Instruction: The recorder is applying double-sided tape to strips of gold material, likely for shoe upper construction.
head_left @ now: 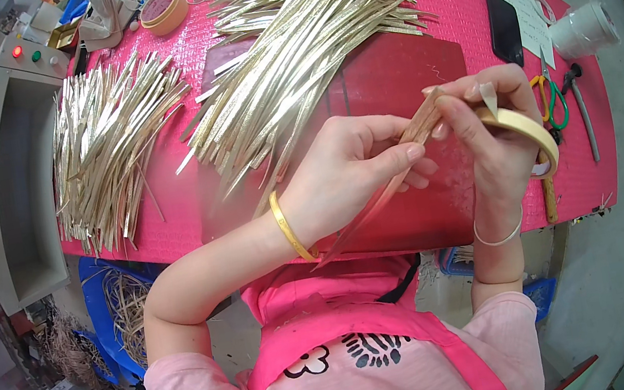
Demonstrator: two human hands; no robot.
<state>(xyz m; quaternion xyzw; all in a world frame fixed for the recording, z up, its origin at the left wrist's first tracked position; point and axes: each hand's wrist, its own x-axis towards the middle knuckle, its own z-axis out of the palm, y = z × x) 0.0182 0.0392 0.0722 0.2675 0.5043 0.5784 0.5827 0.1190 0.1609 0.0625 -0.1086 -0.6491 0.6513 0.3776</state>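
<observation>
Over the red mat [446,203], my left hand [355,160] pinches a brown strip or thin bundle of strips [422,122] between thumb and fingers. Its loose end hangs down toward the mat's near edge. My right hand [490,116] is closed at the strip's upper end, thumb against fingers. A roll of pale tape [535,131] sits in that same hand, with a short whitish piece sticking up by the fingers. Just beyond my left hand lies a large pile of shiny gold strips [295,84] on the pink table.
A second gold-strip pile [116,155] lies at the left, beside a grey box-shaped machine [20,182]. Scissors [551,94], a black phone [503,29] and a white spool [584,29] are at the right. A wide tape roll [163,11] stands far left; a blue basin [103,307] sits below.
</observation>
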